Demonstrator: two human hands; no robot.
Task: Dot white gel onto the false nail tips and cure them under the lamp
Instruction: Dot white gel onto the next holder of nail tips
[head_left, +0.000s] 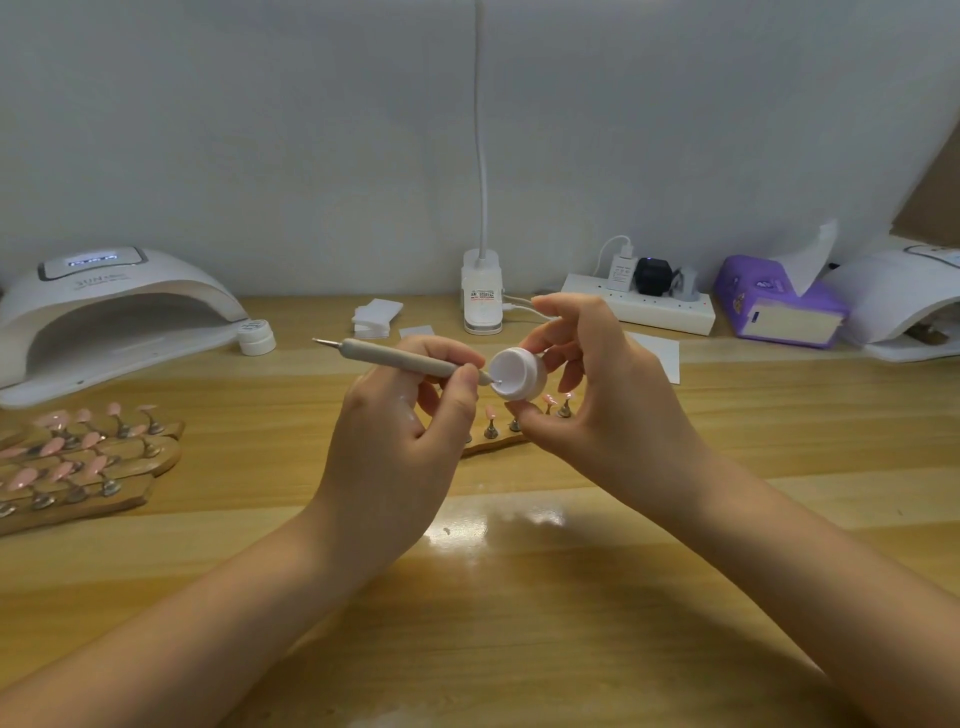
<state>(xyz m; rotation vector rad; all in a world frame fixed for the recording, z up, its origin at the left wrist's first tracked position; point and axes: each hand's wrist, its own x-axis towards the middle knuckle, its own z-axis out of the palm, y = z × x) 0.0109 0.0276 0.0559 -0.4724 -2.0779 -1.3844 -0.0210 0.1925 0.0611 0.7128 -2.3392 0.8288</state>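
My left hand (400, 436) pinches a grey dotting pen (395, 357), its tip dipped into a small white gel pot (522, 375). My right hand (597, 395) holds that pot tilted toward the pen, thumb below and fingers above. Under both hands lies a wooden holder (498, 441) with pink false nail tips (490, 413) on metal stands, partly hidden. A white curing lamp (109, 312) stands at the far left with its display lit.
Several more wooden holders of pink nail tips (78, 462) lie at the left. The pot's lid (256, 338) sits by the lamp. Cotton pads (376, 316), a desk lamp base (482, 296), a power strip (639, 306), purple tissues (774, 306) and a second lamp (904, 306) line the back.
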